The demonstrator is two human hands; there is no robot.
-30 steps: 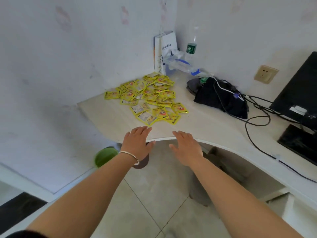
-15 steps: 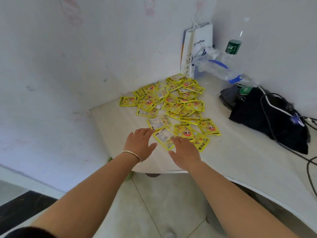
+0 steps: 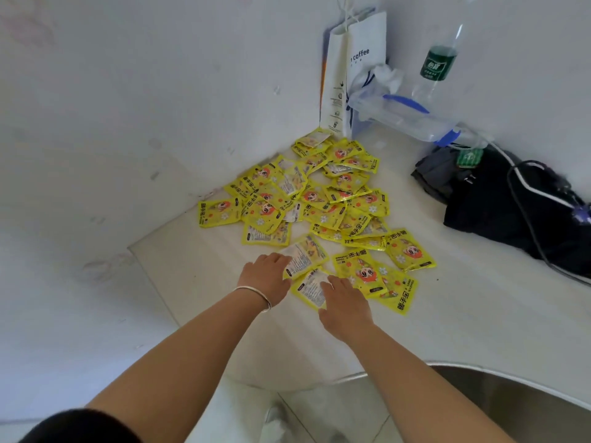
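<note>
Several yellow snack packets (image 3: 323, 199) lie scattered in a loose heap on the white desk (image 3: 479, 308), reaching into the wall corner. My left hand (image 3: 265, 278), with a silver bangle on its wrist, reaches the nearest face-down packet (image 3: 303, 252); its fingertips are hidden under that packet's near edge. My right hand (image 3: 343, 300) lies flat, fingers straight, on another face-down packet (image 3: 310, 289) at the front of the heap. Neither packet is lifted off the desk.
A white paper coffee bag (image 3: 348, 71) stands in the corner. Next to it lie a clear plastic bag (image 3: 403, 116) and a green-labelled bottle (image 3: 436, 63). A black bag with cables (image 3: 511, 206) sits at the right. The desk's curved front edge (image 3: 415, 367) runs below my arms.
I have moved closer to the desk. Both hands went from the desk's front edge forward onto the nearest packets of the heap.
</note>
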